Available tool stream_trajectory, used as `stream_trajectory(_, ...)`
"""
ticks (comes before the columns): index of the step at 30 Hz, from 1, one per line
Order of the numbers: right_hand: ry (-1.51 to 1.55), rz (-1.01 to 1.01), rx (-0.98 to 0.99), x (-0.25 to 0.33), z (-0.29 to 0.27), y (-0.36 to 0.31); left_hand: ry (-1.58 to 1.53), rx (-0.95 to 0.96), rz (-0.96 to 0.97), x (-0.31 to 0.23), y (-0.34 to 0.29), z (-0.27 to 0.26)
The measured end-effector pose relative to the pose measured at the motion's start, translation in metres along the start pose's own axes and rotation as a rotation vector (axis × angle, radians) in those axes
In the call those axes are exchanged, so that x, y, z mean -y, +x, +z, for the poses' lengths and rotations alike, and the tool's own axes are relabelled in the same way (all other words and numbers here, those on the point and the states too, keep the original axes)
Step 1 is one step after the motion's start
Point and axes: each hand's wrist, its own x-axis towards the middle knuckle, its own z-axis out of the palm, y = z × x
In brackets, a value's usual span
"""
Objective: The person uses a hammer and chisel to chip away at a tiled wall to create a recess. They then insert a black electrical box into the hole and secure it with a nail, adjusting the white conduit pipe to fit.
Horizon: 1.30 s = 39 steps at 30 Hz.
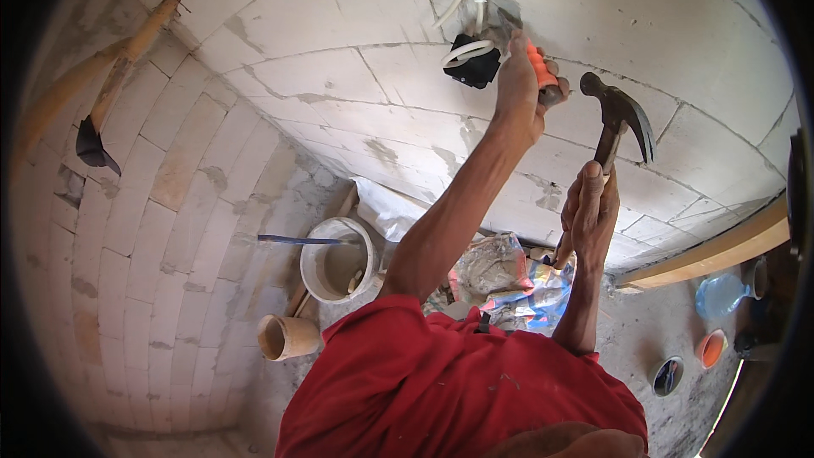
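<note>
My left hand (519, 89) is wrapped round the orange grip of a chisel (540, 66), raised against the block wall (619, 13). The chisel's far end meets a rough grey patch, and its tip is hard to make out. Right beside this hand sits a black electrical box (473, 70) with a white cable (462, 54) looped in front of it. My right hand (591, 210) grips a claw hammer (626, 110) by its handle. The hammer's head is up, to the right of the chisel's butt and apart from it.
Below stand a white bucket (314, 270) with a blue stick across it, a smaller tan container (292, 337) and a torn printed sack (543, 293). A wooden curved beam (712, 242), a clear blue bottle (719, 297) and an orange-filled cup (711, 348) are at right. Wooden poles (114, 85) cross the upper left.
</note>
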Motion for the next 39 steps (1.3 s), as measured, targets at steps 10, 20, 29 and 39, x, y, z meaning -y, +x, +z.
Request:
stream_trajectory(10, 0.064, -0.214, -0.106, 0.010, -0.007, -0.018, -0.202, -0.032, 0.007, 0.002, 0.028, 0.025)
stream_trajectory(20, -0.081, -0.025, -0.047, 0.004, 0.006, 0.003, -0.236, -0.090, 0.088, 0.006, 0.009, 0.021)
stream_trajectory(29, -0.108, -0.051, -0.096, 0.010, -0.010, -0.010, -0.130, -0.023, -0.035, 0.017, 0.010, -0.005)
stream_trajectory(39, -0.082, 0.025, -0.119, 0.009, -0.001, -0.019, 0.021, -0.006, -0.028, 0.004, 0.006, -0.013)
